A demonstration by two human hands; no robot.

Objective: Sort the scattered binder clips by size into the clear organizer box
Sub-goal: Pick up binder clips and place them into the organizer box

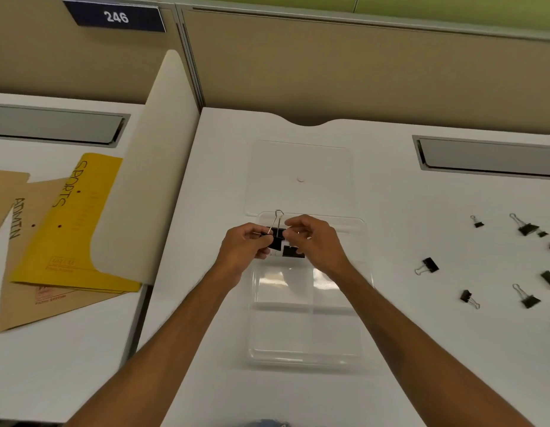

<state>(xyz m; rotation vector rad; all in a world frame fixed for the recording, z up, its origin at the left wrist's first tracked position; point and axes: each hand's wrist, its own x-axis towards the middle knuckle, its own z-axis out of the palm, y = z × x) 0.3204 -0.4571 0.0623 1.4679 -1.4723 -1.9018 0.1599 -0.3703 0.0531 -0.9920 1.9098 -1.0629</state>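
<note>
The clear organizer box (304, 331) lies open on the white desk, its flat lid (298, 177) folded back beyond it. Over the box's far compartments, my left hand (246, 243) pinches a large black binder clip (276, 234) whose wire handle sticks up. My right hand (316, 238) touches the same clip from the right with curled fingers. Another large black clip (292, 251) lies in a far compartment just below. Several black clips of different sizes, among them clip (430, 265) and clip (527, 228), lie scattered on the desk to the right.
A yellow folder marked SPORTS (70, 223) and brown folders (18, 248) lie on the neighbouring desk at left, behind a cream divider panel (144, 180). A grey cable tray (489, 157) sits at the back right. Beige partition walls stand behind the desk.
</note>
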